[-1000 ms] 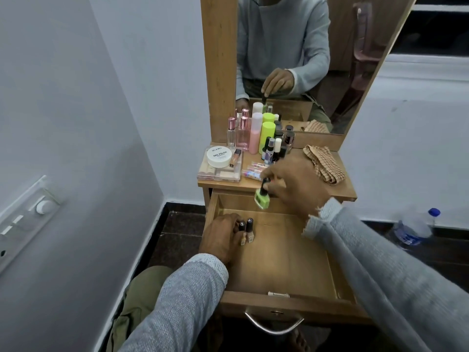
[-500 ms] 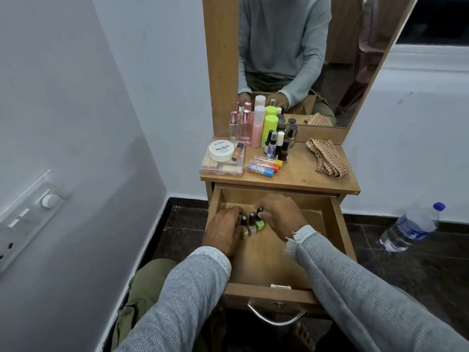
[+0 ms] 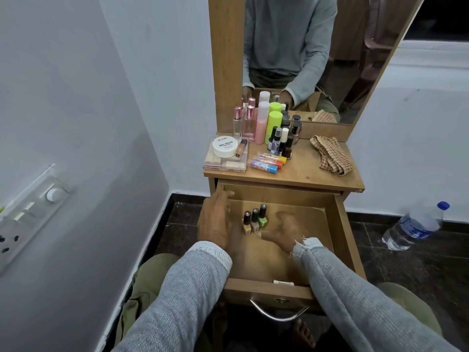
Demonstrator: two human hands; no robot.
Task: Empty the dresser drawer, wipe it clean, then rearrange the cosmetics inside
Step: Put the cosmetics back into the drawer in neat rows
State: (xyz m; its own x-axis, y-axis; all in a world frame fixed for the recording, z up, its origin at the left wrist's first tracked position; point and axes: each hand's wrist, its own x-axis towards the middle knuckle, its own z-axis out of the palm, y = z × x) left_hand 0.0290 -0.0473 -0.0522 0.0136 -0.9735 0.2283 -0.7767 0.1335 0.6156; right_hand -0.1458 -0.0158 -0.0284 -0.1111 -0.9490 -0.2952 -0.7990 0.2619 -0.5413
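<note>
Rearranging begun: three nail polish bottles (image 3: 255, 219) stood in the drawer (image 3: 304, 224). Most cosmetics (image 3: 269, 133) left on the dresser top (image 3: 304, 171). Left hand (image 3: 215, 222) and right hand (image 3: 284, 231) loosely spread beside the bottles; nothing gripped.

I see three polish bottles (image 3: 255, 221) standing in a row in the open drawer (image 3: 340, 232), toward its back left. My hands flank them: left (image 3: 215, 222), right (image 3: 284, 229). On the table (image 3: 304, 171) above, a case (image 3: 224, 161) lies left, bottles (image 3: 264, 125) behind, tubes (image 3: 266, 162) middle, cloth (image 3: 330, 156) right.
</note>
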